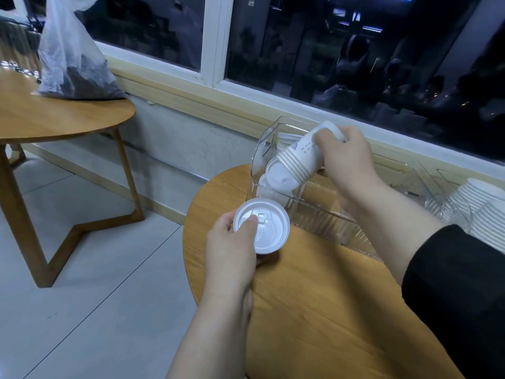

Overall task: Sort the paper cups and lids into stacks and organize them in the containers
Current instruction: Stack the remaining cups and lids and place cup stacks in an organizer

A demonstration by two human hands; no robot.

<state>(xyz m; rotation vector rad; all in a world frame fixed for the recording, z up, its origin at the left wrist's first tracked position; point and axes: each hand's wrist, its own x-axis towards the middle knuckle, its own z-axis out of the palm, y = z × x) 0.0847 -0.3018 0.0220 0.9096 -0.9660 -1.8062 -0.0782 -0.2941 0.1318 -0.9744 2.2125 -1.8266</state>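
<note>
Clearly the biggest thing is the round wooden worktop (314, 296), filling the lower right of the frame, with a second round table (54, 116) at upper left that carries a white plastic bag (71, 58) of something dark. Along the worktop's far edge, below the window, lies a clear plastic container (308, 212) — inside its left end a few white pieces show, too blurred through the wall to tell apart. At the right edge of the frame sit more stacks of white cups (481, 209), beside further clear dividers. Above the container's left end, the right hand (344, 162) grips a tilted stack of paper cups (297, 162) near its base, fingers curled round it, the rims pointing down-left into the container. At centre, the left hand (232, 247) pinches a white lid (263, 228) — thumb on its top face, fingers underneath — just in front of the container.
</note>
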